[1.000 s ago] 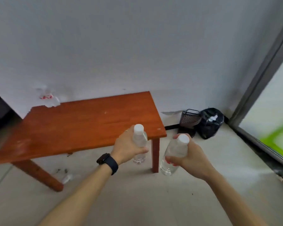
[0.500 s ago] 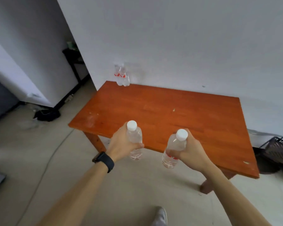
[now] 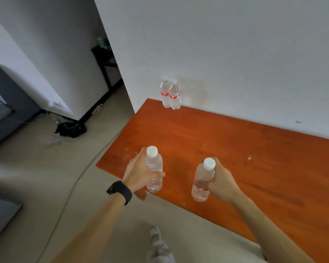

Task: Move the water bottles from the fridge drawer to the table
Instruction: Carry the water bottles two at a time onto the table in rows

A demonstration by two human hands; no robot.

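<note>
Your left hand [image 3: 139, 173] is wrapped round the left bottle [image 3: 154, 168] and your right hand [image 3: 221, 179] round the right bottle [image 3: 202, 181]. Hands are apart, both bottles held in the air over the near edge of the table [image 3: 235, 149]. Two bottles [image 3: 170, 95] already stand at the far corner.
Risk 1: set-down too near the edge, esp. left bottle; base overhangs, bottle falls.
Risk 2: release w/ bottle tilted; narrow body tips over.
Risk 3: floor cable [image 3: 74, 186] beside you; possible snag.
</note>
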